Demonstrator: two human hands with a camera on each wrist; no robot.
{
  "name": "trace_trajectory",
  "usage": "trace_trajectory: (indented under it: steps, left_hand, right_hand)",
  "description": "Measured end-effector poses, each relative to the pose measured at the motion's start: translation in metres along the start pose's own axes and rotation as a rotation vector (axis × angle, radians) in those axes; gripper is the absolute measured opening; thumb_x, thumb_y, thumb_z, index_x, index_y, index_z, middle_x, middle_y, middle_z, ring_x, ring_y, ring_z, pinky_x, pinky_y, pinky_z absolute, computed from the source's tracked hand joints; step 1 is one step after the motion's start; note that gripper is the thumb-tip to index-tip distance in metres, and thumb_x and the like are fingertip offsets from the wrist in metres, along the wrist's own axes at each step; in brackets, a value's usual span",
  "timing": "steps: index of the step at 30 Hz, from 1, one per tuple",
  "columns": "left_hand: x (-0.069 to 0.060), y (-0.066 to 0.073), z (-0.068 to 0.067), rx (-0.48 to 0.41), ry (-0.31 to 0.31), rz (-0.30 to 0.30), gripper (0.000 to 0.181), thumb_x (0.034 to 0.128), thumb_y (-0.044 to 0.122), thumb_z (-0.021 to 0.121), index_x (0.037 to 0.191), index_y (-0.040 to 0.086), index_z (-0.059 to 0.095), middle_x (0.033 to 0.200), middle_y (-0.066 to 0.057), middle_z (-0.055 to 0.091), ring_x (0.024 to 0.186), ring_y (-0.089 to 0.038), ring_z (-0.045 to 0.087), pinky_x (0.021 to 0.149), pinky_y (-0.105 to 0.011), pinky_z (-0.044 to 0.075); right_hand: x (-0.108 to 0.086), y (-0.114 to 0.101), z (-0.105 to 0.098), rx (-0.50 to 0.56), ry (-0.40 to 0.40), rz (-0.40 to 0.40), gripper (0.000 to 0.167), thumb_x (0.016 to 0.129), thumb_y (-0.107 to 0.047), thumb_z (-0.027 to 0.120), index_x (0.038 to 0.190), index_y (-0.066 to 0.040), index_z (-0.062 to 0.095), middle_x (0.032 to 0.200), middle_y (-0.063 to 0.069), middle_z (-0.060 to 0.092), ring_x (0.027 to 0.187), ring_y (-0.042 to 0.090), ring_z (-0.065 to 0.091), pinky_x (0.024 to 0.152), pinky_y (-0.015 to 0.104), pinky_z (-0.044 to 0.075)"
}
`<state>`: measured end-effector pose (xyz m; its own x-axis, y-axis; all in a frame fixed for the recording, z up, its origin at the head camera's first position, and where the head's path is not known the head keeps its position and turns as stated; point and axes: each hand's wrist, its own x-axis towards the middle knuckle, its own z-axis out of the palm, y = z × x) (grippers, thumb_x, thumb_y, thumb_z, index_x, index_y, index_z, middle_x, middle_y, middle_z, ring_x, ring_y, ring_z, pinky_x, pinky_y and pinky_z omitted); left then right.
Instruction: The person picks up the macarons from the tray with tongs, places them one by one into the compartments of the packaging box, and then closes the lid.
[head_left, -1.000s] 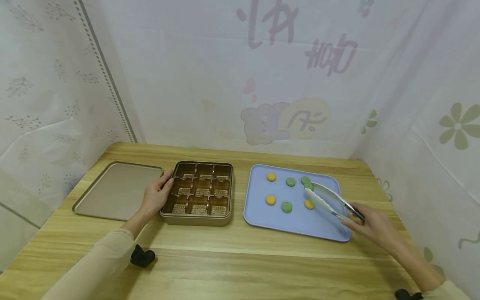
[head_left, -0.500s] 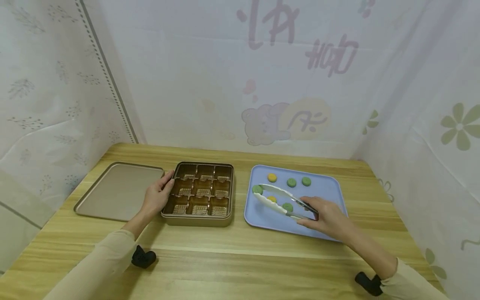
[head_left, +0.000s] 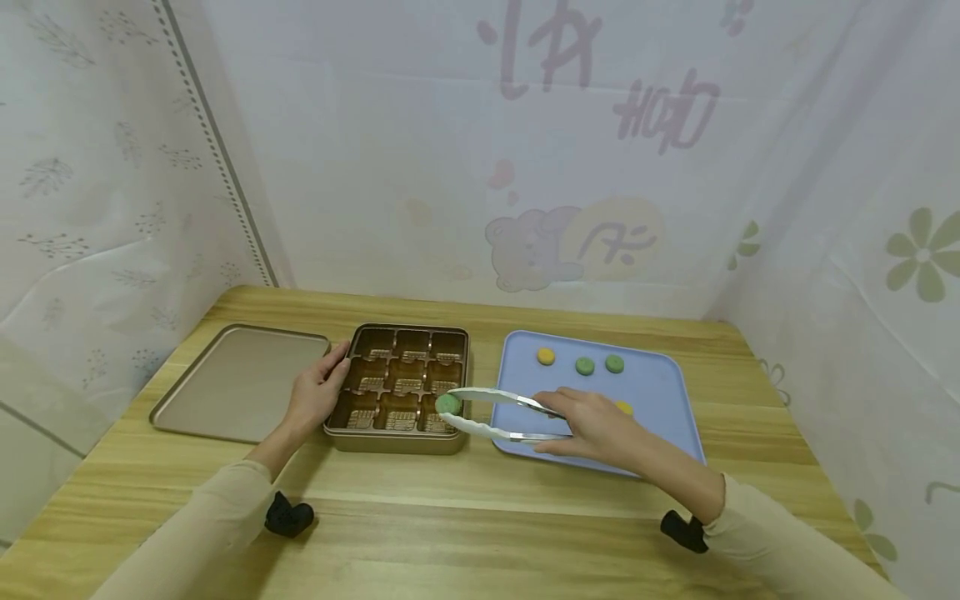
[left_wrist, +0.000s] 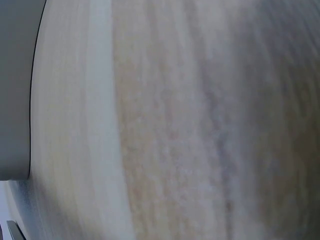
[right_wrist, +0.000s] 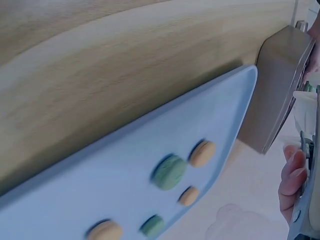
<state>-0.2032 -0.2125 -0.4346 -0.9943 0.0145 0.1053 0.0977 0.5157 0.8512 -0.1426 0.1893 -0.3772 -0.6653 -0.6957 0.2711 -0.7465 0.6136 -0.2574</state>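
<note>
Green macaron [head_left: 447, 405] pinched in tongs [head_left: 491, 393] over the near-right compartment of the nine-compartment box [head_left: 393, 443]; right hand [head_left: 600, 430] grips the tongs, left hand's [head_left: 315, 393] fairly straight fingers touch the box's left side.

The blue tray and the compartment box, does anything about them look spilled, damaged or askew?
Nothing visible looks spilled or damaged. The blue tray lies slightly askew to the back edge of the table; the compartment box sits straighter.
</note>
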Motion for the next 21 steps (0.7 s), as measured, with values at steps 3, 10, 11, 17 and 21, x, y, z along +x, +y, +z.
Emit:
trace_trajectory:
  steps: [3, 10, 11, 17, 21]
  left_hand:
    - [0.000, 0.001, 0.000, -0.004, 0.004, 0.004, 0.047, 0.1024, 0.022, 0.041, 0.143, -0.001, 0.036, 0.148, -0.018, 0.033, 0.138, -0.037, 0.027, 0.112, -0.048, 0.025]
    - [0.000, 0.000, 0.001, -0.001, 0.007, -0.002, 0.048, 0.1023, 0.023, 0.041, 0.144, 0.000, 0.036, 0.148, -0.017, 0.034, 0.138, -0.036, 0.028, 0.112, -0.048, 0.025]
    - [0.000, 0.000, 0.001, -0.001, 0.007, -0.003, 0.048, 0.1024, 0.023, 0.041, 0.144, 0.000, 0.036, 0.148, -0.017, 0.034, 0.138, -0.036, 0.028, 0.112, -0.047, 0.025]
    - [0.000, 0.000, 0.001, -0.006, 0.001, -0.010, 0.048, 0.1024, 0.023, 0.041, 0.144, 0.001, 0.035, 0.148, -0.017, 0.033, 0.139, -0.036, 0.027, 0.112, -0.047, 0.025]
    - [-0.001, 0.000, 0.000, -0.012, -0.001, -0.016, 0.048, 0.1025, 0.024, 0.040, 0.145, 0.002, 0.035, 0.149, -0.016, 0.033, 0.139, -0.035, 0.026, 0.113, -0.047, 0.025]
  right_hand:
    - [0.007, -0.003, 0.002, -0.016, -0.016, -0.023, 0.053, 0.079, -0.038, 0.074, 0.116, -0.001, 0.062, 0.090, 0.005, 0.066, 0.066, 0.006, 0.055, 0.056, 0.017, 0.048]
    - [0.018, -0.008, 0.002, -0.036, -0.070, 0.019, 0.054, 0.079, -0.039, 0.074, 0.115, 0.000, 0.063, 0.092, 0.008, 0.067, 0.065, 0.008, 0.057, 0.057, 0.018, 0.050]
    - [0.019, -0.009, 0.002, -0.038, -0.075, 0.025, 0.055, 0.078, -0.039, 0.075, 0.115, 0.000, 0.063, 0.091, 0.008, 0.067, 0.065, 0.007, 0.056, 0.057, 0.018, 0.050]
    - [0.025, -0.014, -0.002, -0.039, -0.106, 0.054, 0.055, 0.077, -0.039, 0.076, 0.114, 0.001, 0.063, 0.088, 0.007, 0.066, 0.064, 0.005, 0.053, 0.057, 0.019, 0.049]
    - [0.028, -0.015, -0.003, -0.041, -0.121, 0.069, 0.055, 0.077, -0.039, 0.076, 0.115, 0.000, 0.063, 0.087, 0.006, 0.065, 0.063, 0.005, 0.051, 0.055, 0.019, 0.047]
